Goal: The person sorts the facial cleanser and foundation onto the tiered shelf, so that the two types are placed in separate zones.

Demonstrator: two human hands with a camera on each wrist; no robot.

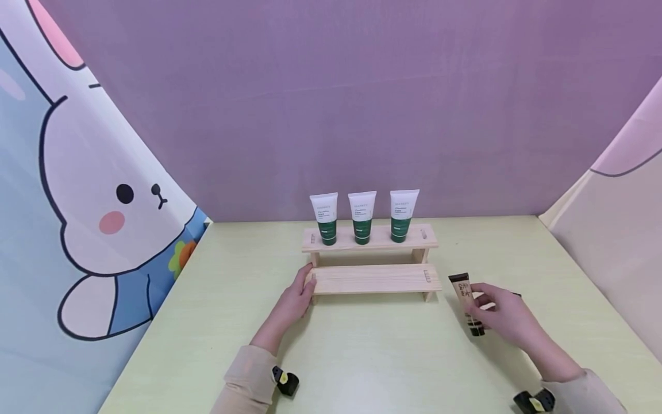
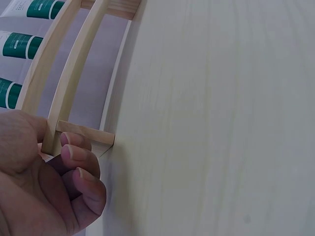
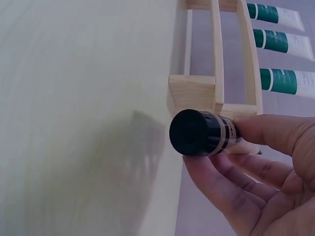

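A two-tier wooden rack stands on the table. My left hand grips the left end of its lower tier, the thumb on top and fingers curled beside the end. On the upper tier, three white-and-green squeeze tubes stand on their caps in a row. Right of the rack, my right hand pinches a beige squeeze tube between thumb and fingers, tilted, black cap down. In the right wrist view that black cap faces the camera, hiding most of the tube.
The pale wooden table meets a purple backdrop behind the rack. A rabbit-print cloth hangs at the left. A small dark tip shows behind the right hand; the rest of it is hidden.
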